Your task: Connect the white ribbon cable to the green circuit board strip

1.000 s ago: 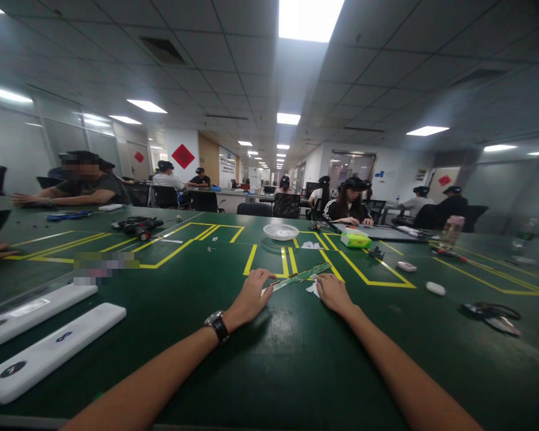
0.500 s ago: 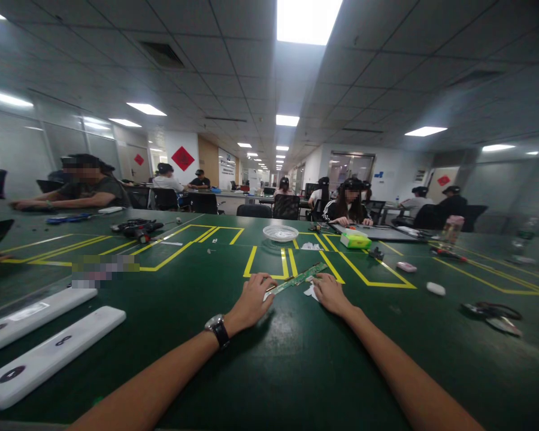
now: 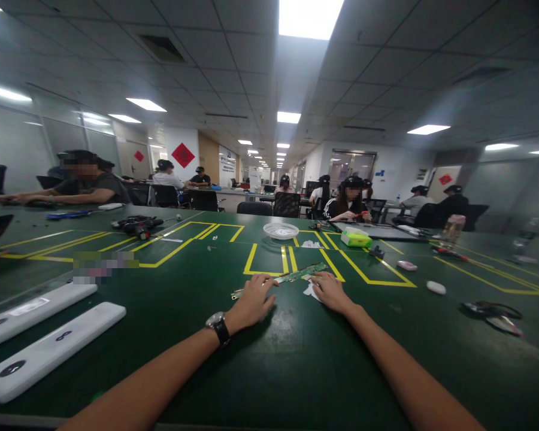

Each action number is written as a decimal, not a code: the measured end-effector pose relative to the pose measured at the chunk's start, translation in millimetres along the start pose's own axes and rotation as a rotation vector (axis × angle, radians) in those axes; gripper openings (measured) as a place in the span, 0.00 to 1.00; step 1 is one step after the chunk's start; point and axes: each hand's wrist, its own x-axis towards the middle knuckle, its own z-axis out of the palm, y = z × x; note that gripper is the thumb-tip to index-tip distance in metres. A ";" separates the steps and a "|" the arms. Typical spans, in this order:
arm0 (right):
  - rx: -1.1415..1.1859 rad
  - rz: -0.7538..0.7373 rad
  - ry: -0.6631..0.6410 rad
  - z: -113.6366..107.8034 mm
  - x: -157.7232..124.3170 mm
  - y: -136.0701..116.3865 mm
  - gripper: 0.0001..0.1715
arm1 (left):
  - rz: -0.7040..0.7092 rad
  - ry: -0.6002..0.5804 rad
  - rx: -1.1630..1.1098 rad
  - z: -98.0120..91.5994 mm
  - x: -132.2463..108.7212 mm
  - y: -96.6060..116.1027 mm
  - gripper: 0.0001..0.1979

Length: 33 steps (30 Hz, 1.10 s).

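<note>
A long, narrow green circuit board lies slanted on the green table. My left hand rests over its left part, fingers bent and thumb apart; the board's end shows beyond the hand at the left. My right hand is at the board's right end, fingertips close to its edge and over a crumpled white paper. Whether the right fingers grip the board or the paper is too small to tell. Beyond the board stands a round white basket.
Two long white devices lie at the left. A power drill sits farther back. A green tissue pack, a white case and a black cable are at the right. Several people sit around other tables.
The board is at a flatter slant, and its left end now shows beyond my left hand. My left hand's fingers have shifted slightly; my right hand has barely moved.
</note>
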 end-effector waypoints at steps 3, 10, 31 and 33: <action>-0.038 0.102 0.018 -2.4 -0.5 3.4 0.24 | -0.007 -0.016 0.019 0.5 -0.1 -1.2 0.15; -0.120 0.387 0.054 -10.3 -7.7 27.6 0.23 | -0.075 -0.133 0.148 7.0 -1.9 -10.4 0.18; -0.071 0.160 0.047 -20.6 -23.2 -76.8 0.26 | 0.410 -0.355 -0.220 -13.7 -14.3 59.4 0.18; -0.061 0.138 0.017 -24.0 -23.6 -78.1 0.21 | 0.347 -0.302 -0.239 -10.3 -13.1 53.8 0.18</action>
